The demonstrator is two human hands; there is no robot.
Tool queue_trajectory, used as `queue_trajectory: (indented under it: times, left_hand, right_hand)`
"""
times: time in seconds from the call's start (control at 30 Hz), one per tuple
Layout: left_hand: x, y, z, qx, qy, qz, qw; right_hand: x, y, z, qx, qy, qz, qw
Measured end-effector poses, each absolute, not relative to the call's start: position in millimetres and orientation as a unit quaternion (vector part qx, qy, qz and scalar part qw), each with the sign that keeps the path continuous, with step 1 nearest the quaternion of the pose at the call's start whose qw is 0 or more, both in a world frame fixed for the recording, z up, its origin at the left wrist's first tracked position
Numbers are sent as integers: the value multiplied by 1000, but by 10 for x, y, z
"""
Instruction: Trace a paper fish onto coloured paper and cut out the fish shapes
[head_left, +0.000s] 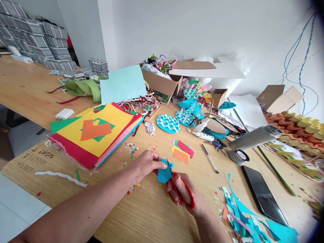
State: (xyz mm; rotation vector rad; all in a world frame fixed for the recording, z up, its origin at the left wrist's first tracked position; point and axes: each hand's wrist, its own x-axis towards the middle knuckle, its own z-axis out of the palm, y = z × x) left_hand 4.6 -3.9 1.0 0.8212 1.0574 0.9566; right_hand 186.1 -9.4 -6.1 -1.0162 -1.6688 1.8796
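Observation:
A small piece of blue paper (164,175) with a drawn curved line is pinched between the thumb and fingers of my left hand (149,164). My right hand (188,192) grips red-handled scissors (191,199), fingers through the loops. The scissor blades lie at the paper's upper right edge, close to my left thumb. Just beyond my hands lie small red, yellow, green and orange paper pieces (181,156). Round paper dots (133,188) are scattered on the wooden table (141,216) beside my left wrist.
Coloured paper sheets (113,116) are stacked at the left. Blue paper scraps (240,216) and a black phone (264,194) lie at the right, near a steel flask (255,136). Blue wavy-patterned ovals (168,124), a pen (210,158) and a cardboard box (159,81) are farther back.

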Motion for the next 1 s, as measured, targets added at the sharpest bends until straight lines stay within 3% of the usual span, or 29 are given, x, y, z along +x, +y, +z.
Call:
queue_trajectory:
  times: [1.0]
  left_hand:
    - [42, -26, 5, 353, 464, 429, 690]
  right_hand:
    - [1835, -76, -72, -387, -615, 657, 200]
